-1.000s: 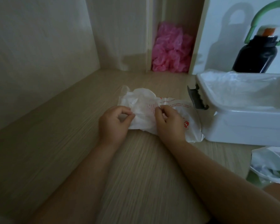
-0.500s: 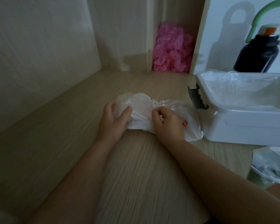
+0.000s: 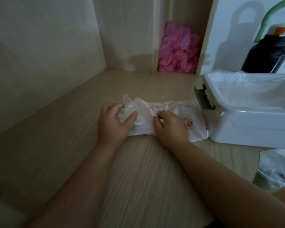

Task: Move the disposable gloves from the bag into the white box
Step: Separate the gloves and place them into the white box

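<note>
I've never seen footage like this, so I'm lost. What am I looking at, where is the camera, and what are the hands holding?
No machine here: these are a person's bare hands, filmed by a camera worn on the head, looking down. On the wooden table lies a red-printed bag. The left hand grips crumpled clear gloves at its left end; the right hand pinches the bag. To the right stands an open white box with clear plastic inside.
</note>
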Demonstrator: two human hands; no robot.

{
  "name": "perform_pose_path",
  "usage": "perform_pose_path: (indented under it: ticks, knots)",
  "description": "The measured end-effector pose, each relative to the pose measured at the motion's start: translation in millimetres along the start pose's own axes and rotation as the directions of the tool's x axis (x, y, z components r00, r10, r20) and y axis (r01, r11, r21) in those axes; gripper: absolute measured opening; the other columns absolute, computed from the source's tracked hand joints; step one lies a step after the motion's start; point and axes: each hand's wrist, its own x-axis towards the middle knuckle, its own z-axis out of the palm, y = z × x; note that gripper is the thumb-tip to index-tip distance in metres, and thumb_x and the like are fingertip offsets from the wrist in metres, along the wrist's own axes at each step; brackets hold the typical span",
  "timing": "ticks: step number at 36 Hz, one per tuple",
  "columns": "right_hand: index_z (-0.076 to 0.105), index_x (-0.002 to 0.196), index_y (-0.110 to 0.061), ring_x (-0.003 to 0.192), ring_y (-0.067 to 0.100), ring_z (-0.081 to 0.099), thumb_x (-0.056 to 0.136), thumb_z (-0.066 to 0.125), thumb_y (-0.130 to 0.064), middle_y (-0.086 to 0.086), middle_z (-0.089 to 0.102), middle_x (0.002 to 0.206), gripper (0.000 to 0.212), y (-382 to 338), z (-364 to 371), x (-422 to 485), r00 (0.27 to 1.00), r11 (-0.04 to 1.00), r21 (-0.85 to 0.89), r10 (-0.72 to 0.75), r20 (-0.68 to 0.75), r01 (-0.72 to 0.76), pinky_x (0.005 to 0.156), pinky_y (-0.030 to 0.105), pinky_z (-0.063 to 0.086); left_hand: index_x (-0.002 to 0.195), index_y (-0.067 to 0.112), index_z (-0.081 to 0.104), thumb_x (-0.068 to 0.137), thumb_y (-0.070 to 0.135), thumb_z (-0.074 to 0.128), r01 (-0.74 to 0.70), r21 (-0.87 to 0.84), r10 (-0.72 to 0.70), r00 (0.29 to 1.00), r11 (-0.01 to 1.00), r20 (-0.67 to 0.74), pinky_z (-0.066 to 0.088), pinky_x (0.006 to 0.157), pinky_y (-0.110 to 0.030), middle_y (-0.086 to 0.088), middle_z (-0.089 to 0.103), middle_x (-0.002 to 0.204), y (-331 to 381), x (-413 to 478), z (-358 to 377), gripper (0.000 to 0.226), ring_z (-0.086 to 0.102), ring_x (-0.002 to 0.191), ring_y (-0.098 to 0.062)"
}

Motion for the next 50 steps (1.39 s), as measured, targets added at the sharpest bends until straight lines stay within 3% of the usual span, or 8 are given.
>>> perform_pose_path:
  ticks: [3, 8, 16, 26, 31, 36, 40, 50]
  knots:
    - [0.066, 0.104, -0.011, 0.090, 0.018, 0.057, 0.097, 0.045, -0.026, 0.006, 0.064, 0.102, 0.027, 0, 0, 0, 1.000, 1.000, -0.011, -0.017, 0.004, 0.017, 0.075, 0.030, 0.045, 0.100, 0.018, 0.066, 0.082, 0.027, 0.073, -0.042, -0.016, 0.042, 0.999, 0.999, -0.033, 0.031, 0.072, 0.004, 0.004, 0.052, 0.106, 1, 0, 0, 0.021, 0.049, 0.087, -0.003]
    - [0.067, 0.098, -0.010, 0.087, 0.016, 0.058, 0.097, 0.048, -0.025, 0.005, 0.066, 0.096, 0.025, -3, -1, -1, 0.997, 0.997, 0.054, -0.052, -0.062, 0.056, 0.074, 0.028, 0.043, 0.094, 0.013, 0.064, 0.089, 0.018, 0.064, -0.069, 0.044, 0.071, 0.996, 0.997, -0.050, 0.035, 0.069, -0.018, 0.001, 0.058, 0.095, -4, 2, 1, 0.007, 0.051, 0.083, -0.009]
    - [0.060, 0.121, -0.018, 0.109, 0.015, 0.055, 0.094, 0.051, -0.038, 0.001, 0.060, 0.119, 0.035, -13, -10, 4, 0.997, 0.996, 0.086, -0.040, 0.061, 0.035, 0.085, 0.025, 0.041, 0.092, 0.019, 0.053, 0.098, 0.019, 0.052, 0.077, -0.422, -0.084, 0.996, 0.903, 0.001, 0.050, 0.070, -0.019, 0.005, 0.067, 0.083, 14, 17, -4, 0.006, 0.063, 0.072, -0.003]
    - [0.020, 0.150, -0.029, 0.138, 0.009, 0.026, 0.087, 0.059, -0.047, -0.004, 0.028, 0.153, 0.076, -81, -82, 41, 0.976, 0.848, 0.527, -0.156, 0.153, 0.053, 0.107, 0.025, 0.025, 0.087, 0.022, 0.053, 0.098, 0.007, 0.048, -0.161, -0.454, 0.299, 0.921, 0.876, 0.250, 0.040, 0.058, -0.011, 0.018, 0.064, 0.066, 76, 55, -46, 0.019, 0.050, 0.056, 0.004]
    - [0.054, 0.125, -0.016, 0.094, -0.004, 0.061, 0.086, 0.066, -0.029, -0.005, 0.063, 0.113, 0.043, -90, -120, 52, 0.883, 0.790, 0.611, -0.253, 0.396, -0.048, 0.077, 0.010, 0.043, 0.088, 0.020, 0.064, 0.087, 0.022, 0.064, -0.162, -0.481, 0.387, 0.824, 0.861, 0.414, 0.042, 0.057, -0.011, 0.014, 0.064, 0.064, 117, 65, -70, 0.002, 0.050, 0.057, 0.000]
    - [0.055, 0.108, 0.018, 0.089, 0.030, 0.042, 0.084, 0.066, -0.009, 0.033, 0.048, 0.091, 0.038, -76, -142, 54, 0.943, 0.682, 0.721, -0.146, 0.300, -0.124, 0.095, 0.053, 0.042, 0.095, 0.012, 0.066, 0.072, 0.024, 0.069, -0.031, -0.469, 0.292, 0.817, 0.883, 0.497, 0.047, 0.060, -0.011, 0.007, 0.069, 0.076, 130, 75, -62, 0.026, 0.059, 0.066, -0.001]
    - [0.068, 0.083, -0.005, 0.074, 0.033, 0.055, 0.085, 0.068, -0.023, 0.015, 0.063, 0.079, 0.017, -56, -166, 53, 0.978, 0.793, 0.604, -0.047, 0.202, -0.086, 0.084, 0.040, 0.050, 0.099, 0.006, 0.066, 0.076, 0.012, 0.073, 0.017, -0.314, 0.174, 0.804, 0.949, 0.569, 0.047, 0.068, -0.023, -0.013, 0.063, 0.089, 130, 80, -39, 0.024, 0.057, 0.076, -0.016]
    - [0.053, 0.077, -0.012, 0.052, 0.014, 0.054, 0.095, 0.056, -0.019, 0.004, 0.059, 0.067, 0.019, -9, -230, 47, 0.983, 0.871, 0.468, 0.184, -0.027, -0.150, 0.050, 0.025, 0.049, 0.079, 0.026, 0.064, 0.079, 0.021, 0.074, -0.070, -0.276, 0.172, 0.914, 0.959, 0.367, 0.045, 0.057, -0.026, -0.001, 0.064, 0.074, 189, 95, 42, 0.011, 0.057, 0.058, -0.017]
